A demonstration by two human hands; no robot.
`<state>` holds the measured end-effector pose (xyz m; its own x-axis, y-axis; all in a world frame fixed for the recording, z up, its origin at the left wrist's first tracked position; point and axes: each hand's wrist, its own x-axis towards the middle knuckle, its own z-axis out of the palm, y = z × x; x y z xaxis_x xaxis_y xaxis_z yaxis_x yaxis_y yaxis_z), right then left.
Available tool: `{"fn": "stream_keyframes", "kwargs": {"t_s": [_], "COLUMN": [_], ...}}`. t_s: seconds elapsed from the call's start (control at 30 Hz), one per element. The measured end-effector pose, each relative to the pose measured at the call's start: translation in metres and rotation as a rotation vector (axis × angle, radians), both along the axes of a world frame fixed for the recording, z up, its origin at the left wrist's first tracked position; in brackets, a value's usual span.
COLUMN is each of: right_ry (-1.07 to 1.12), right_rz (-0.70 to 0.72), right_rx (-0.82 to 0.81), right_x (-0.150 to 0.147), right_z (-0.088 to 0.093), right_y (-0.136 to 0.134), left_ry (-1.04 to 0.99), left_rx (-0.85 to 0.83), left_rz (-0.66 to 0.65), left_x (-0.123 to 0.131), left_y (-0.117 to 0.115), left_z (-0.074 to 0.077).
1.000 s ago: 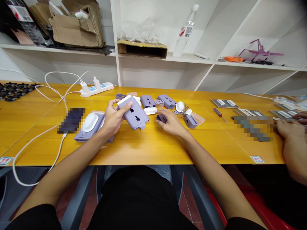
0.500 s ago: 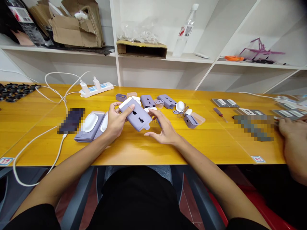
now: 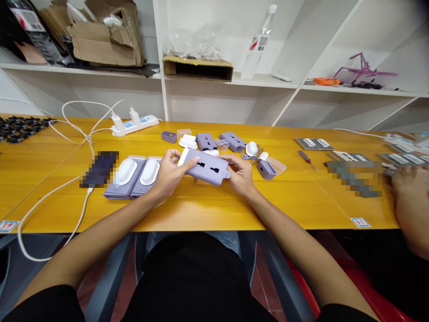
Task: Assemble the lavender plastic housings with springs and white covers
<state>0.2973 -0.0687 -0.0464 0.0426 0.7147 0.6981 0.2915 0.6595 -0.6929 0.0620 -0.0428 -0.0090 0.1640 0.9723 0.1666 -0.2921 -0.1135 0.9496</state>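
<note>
Lilac socket casing [image 3: 208, 167] held level over mid-counter [image 3: 201, 214], gripped from both ends, a steady two-handed hold. Left hand [image 3: 169, 176] curled round one end, thumb on top; right hand [image 3: 241, 175] pinching the other end between fingertips. Upper middle of frame, on shelf [image 3: 268, 81]: shallow cardboard box [image 3: 197, 71] under crumpled clear plastic [image 3: 191, 47]. Right of hands: peach translucent tray [image 3: 278, 165] touching lilac piece [image 3: 266, 170].
</note>
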Motion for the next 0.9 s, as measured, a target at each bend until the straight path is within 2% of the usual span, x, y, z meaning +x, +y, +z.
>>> {"fn": "stream_keyframes", "kwargs": {"t_s": [0.17, 0.33, 0.47, 0.73, 0.9], "right_ry": [0.062, 0.078, 0.100, 0.056, 0.057], "right_rz": [-0.055, -0.100, -0.090, -0.003, -0.015], "right_rx": [-0.029, -0.034, -0.048, -0.106, -0.111], "right_x": [0.004, 0.008, 0.010, 0.009, 0.006], "right_z": [0.009, 0.015, 0.013, 0.011, 0.012], "right_y": [0.000, -0.001, 0.000, -0.001, 0.000], "left_ry": [0.057, 0.038, 0.023, 0.072, 0.082], "left_rx": [0.001, -0.068, -0.142, -0.249, -0.236], "left_rz": [-0.069, -0.164, -0.188, -0.462, -0.501], "left_x": [0.000, -0.001, -0.002, -0.002, -0.002], "left_y": [-0.004, -0.004, -0.006, -0.017, -0.015], "left_z": [0.001, 0.000, 0.002, 0.008, 0.006]}}
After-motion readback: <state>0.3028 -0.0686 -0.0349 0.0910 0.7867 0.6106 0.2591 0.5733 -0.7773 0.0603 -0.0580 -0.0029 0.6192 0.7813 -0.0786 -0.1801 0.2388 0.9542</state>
